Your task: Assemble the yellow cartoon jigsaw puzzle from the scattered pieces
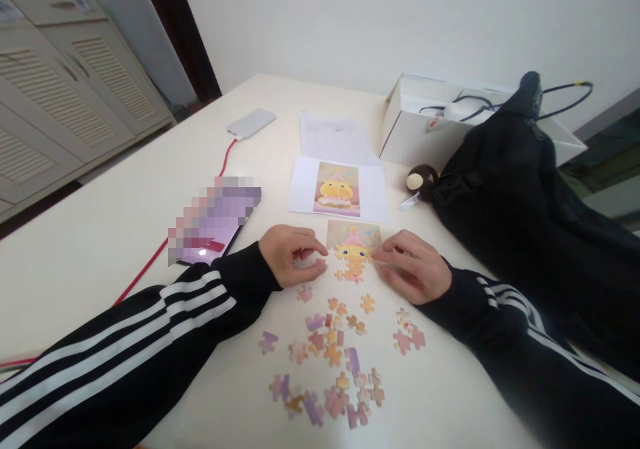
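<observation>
A partly assembled jigsaw puzzle (354, 239) lies flat on the table between my hands; its joined pieces show a yellow cartoon figure in a pink hat. My left hand (293, 256) rests at its left edge, index finger and thumb apart. A small pinkish shape shows between them; I cannot make out whether it is a piece or a fingertip. From the other side, my right hand (413, 266) touches the puzzle's right edge with extended fingers, thumb spread lower. Several loose puzzle pieces (333, 352) in purple, pink and orange are scattered nearer to me.
Behind the puzzle lies a printed reference picture (337, 189) on white paper. A phone (220, 219) with a red cable and a grey power bank (251, 124) are at left. On the right are a white box (415, 129), a black bag (505, 162) and a dark round trinket (425, 181).
</observation>
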`<act>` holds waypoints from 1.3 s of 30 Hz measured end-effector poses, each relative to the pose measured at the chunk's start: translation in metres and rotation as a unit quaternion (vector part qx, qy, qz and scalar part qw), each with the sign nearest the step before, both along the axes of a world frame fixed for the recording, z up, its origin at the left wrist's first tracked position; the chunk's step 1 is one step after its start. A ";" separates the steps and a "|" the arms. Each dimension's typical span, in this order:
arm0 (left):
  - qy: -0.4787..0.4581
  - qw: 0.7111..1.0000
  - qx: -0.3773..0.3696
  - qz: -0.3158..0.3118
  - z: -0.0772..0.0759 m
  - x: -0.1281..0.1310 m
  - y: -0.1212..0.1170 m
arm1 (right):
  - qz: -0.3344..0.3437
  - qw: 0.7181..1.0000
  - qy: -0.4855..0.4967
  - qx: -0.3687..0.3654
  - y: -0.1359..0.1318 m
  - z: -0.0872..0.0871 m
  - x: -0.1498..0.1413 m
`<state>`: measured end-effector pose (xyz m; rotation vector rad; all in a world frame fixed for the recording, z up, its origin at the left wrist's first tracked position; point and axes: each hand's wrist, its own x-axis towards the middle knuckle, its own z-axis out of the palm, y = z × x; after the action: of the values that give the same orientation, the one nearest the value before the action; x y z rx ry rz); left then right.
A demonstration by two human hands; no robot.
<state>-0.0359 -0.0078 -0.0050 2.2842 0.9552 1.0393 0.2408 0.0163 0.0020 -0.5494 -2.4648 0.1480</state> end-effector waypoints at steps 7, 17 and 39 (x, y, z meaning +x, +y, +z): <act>0.030 0.999 0.009 0.012 -0.004 0.000 -0.001 | 0.080 0.995 0.013 -0.056 -0.012 -0.007 -0.007; 0.068 0.996 0.042 0.029 -0.006 0.001 -0.002 | 0.115 0.992 -0.007 -0.055 -0.012 -0.009 -0.006; 0.132 0.986 0.094 0.043 -0.010 0.003 -0.004 | 0.083 0.995 -0.011 -0.056 -0.014 -0.004 -0.007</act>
<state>-0.0331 -0.0122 -0.0152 2.6051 1.1097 0.9104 0.2342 0.0023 -0.0022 -0.3942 -2.5338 0.3495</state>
